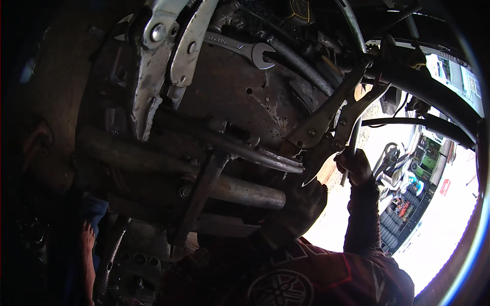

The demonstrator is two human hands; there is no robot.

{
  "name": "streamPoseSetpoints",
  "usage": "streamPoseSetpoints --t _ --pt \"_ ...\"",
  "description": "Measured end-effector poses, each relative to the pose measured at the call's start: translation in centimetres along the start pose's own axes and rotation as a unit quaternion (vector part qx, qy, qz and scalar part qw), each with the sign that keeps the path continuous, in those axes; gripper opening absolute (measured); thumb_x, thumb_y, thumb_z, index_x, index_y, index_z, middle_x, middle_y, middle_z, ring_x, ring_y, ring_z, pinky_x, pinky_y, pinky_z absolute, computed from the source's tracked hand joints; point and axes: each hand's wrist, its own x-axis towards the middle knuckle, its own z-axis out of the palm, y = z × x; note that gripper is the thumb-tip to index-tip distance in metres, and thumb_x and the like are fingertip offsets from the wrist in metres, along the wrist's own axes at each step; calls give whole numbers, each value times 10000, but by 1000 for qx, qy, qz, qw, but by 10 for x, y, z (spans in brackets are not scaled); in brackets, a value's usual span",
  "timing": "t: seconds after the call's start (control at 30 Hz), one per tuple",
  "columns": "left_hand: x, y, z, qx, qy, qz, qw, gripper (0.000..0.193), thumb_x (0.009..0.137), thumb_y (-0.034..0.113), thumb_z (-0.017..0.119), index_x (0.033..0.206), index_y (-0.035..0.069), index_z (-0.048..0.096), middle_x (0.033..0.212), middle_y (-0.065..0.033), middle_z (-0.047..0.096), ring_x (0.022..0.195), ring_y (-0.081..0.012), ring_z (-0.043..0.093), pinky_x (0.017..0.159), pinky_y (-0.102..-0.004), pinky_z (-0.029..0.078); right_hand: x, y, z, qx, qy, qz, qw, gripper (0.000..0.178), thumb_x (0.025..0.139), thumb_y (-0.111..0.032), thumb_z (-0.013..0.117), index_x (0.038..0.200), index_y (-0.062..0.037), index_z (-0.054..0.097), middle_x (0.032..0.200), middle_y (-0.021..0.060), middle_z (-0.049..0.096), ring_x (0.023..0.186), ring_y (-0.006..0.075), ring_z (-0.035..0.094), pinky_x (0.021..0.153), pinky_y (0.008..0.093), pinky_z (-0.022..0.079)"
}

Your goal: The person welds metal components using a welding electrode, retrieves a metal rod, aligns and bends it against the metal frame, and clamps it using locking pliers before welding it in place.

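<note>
Apparently underway, remainder unclear: the right hand (357,167) encircles a metal rod (356,134) near locking pliers (343,122) at right; shadowed left hand (303,209), grip indiscernible.

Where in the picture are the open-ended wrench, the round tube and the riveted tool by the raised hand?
Open-ended wrench (236,46): head view, on its shaft.
Round tube (248,192): head view, on its outer wall, toward the right end.
Riveted tool (321,120): head view, on its left plate.

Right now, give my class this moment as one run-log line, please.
right hand: closed around slim rod | left hand: cannot be made out | by right hand: riveted plier-like tool | upper middle: open-ended wrench
</note>
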Motion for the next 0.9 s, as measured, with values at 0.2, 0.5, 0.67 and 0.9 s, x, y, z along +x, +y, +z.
streamPoseSetpoints --t 0.2,0.5,0.67,0.9 --pt "0 -3 0 5 -5 8 1000 279 807 118 636 1053 -14 633 993 -148 569 1098 -335 548 965 -466 468 -1 2 1 -5 10 -6 1000 153 847 -124 675 851 29 662 683 62 617 596 137 582 577 272 470" --pt "3 -5 -7 1 15 28 999 287 797 119 640 1049 -17 637 978 -150 580 1072 -336 564 959 -466 482 -2 0 6 -9 49 -4 999 129 831 -100 712 858 17 662 702 63 629 607 133 586 587 269 474" --pt "3 -2 -4 -17 16 -1 1000 289 782 124 620 1034 -16 633 987 -146 586 1082 -324 554 982 -519 451 -2 4 5 -13 45 -3 999 133 840 -104 721 869 11 662 713 60 635 612 132 587 593 266 473" --pt "0 -3 -3 38 -40 4 998 320 792 134 590 1079 -5 606 1030 -134 592 1076 -310 547 1038 -544 411 -2 4 4 -22 41 -11 999 166 845 -134 729 885 15 668 715 58 636 613 126 586 592 263 470"
